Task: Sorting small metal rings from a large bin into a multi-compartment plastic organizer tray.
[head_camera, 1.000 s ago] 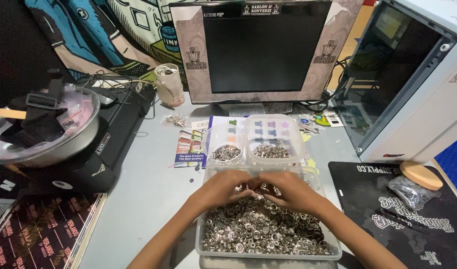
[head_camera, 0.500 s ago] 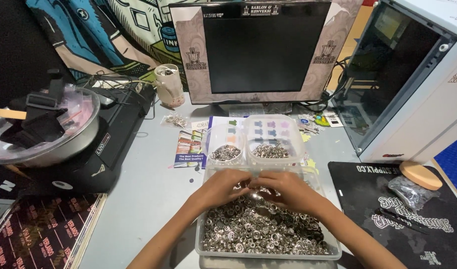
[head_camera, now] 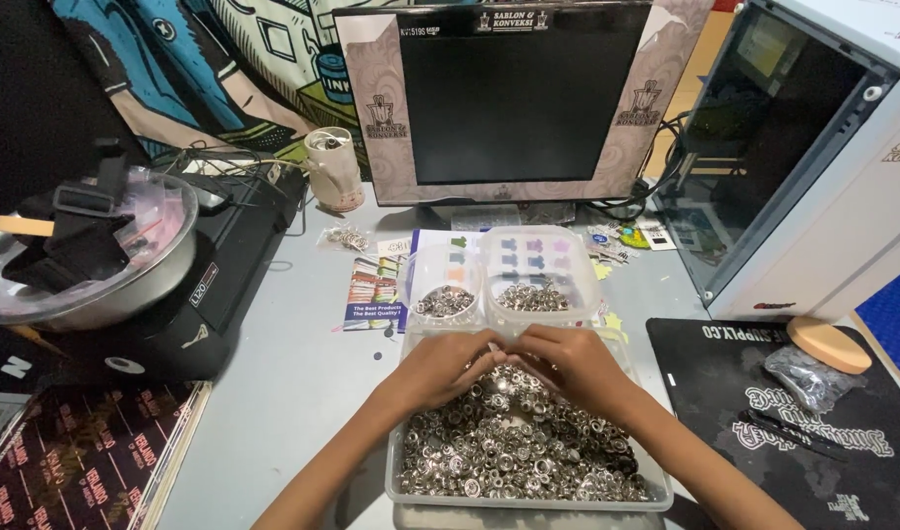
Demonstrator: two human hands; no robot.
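Hundreds of small silver metal rings (head_camera: 514, 451) are being held in a clear plastic tray (head_camera: 656, 491) at the near edge of the counter (head_camera: 293, 373). Over the far end of this tray, the left hand (head_camera: 445, 365) and right hand (head_camera: 573, 361) are being kept fingertip to fingertip, fingers curled down and pinching at rings on top of the pile; what exactly is pinched cannot be told. Just beyond the tray, two smaller clear tubs (head_camera: 448, 280) (head_camera: 543, 270) of the same rings are being kept side by side. Farther beyond the tray, a dark monitor (head_camera: 524, 98) is being propped upright.
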